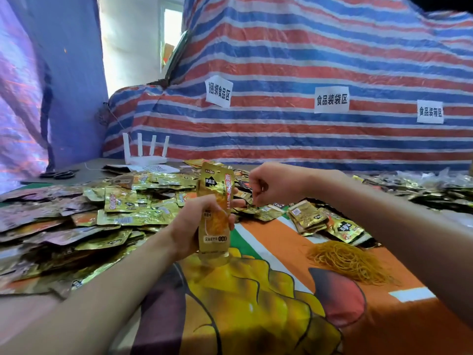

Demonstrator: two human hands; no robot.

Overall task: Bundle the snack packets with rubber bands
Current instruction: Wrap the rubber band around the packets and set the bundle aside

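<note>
The left hand [192, 224] is gripping a gold snack packet [216, 198] around its lower half, fingers and thumb curled round it, and is holding it upright above the near part of the printed tablecloth [276, 252]; whether more packets are stacked behind the front one cannot be told. The right hand [272, 187] is hovering just beside the packet's upper right edge, apart from it, with its fingers curled in toward the palm; whether they are pinching anything cannot be told. A heap of loose gold packets [110, 211] is spreading over the left side of the table and reaching back behind the held packet. To the right of the hands, a small stack of packets [307, 216] is lying on the cloth, and just in front of it a tangled pile of yellow rubber bands [350, 260] is resting under the right forearm. More packets, darker and partly blurred, are lying along the far right edge [432, 190]. At the back left, a white router [144, 155] with four upright antennas is standing on the table, and a pair of black scissors [58, 174] is lying near the left edge. A striped red, white and blue tarp [281, 60] is hanging behind the table, carrying three white paper labels [331, 99].
</note>
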